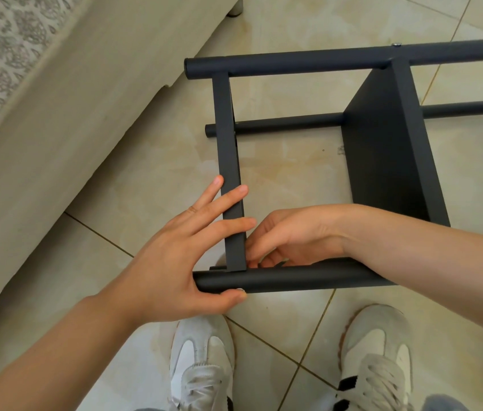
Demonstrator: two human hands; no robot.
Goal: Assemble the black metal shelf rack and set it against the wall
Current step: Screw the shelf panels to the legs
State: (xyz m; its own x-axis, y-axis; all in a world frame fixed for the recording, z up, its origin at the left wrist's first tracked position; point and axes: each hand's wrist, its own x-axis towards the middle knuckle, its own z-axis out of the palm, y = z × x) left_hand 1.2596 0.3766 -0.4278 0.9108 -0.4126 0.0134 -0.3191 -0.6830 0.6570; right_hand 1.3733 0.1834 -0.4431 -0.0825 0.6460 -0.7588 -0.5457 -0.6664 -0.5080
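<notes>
Counting as I go: 3 round black tubes, that's the far tube [308, 60], the middle tube [287, 122] and the near tube [293, 279]. 1 flat crossbar [226, 137], 1 wide shelf panel [388, 149], 1 silver screw head [396, 44]. 2 hands, my left hand [169, 262] and right hand [293, 235], plus 2 white sneakers [201, 357].

My right hand [296, 235] has its fingertips tucked behind the near tube [293, 278], so whatever they touch is hidden; the rack [382, 149] runs off the frame's right edge.
</notes>
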